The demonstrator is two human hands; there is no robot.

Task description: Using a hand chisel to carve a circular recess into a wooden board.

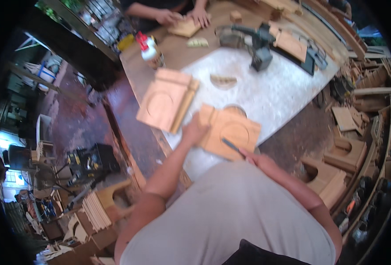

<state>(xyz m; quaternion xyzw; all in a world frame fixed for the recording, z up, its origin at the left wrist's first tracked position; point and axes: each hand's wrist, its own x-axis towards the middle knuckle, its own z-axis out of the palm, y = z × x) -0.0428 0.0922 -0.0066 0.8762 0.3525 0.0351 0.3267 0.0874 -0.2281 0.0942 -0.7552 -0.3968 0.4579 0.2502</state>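
Note:
My left hand point(195, 130) is closed on the left edge of a light wooden board point(224, 126) with a round outline cut in its face. The board lies near the front edge of the white tabletop point(266, 97). In my right hand point(261, 161) is a slim tool with a dark flat blade point(231, 146); its exact kind is unclear. The blade rests over the lower part of the circle, and whether it touches the wood I cannot tell. To the left sit similar stacked wooden boards point(162, 101), the top one also marked with a circle.
Beyond lie a curved wood offcut point(223, 81), a white bottle with a red cap point(150, 55) and a dark power tool point(259, 55). Across the table, a co-worker's hands point(184, 17) press on another wooden piece point(187, 27). Wooden parts point(326, 179) stand at my right.

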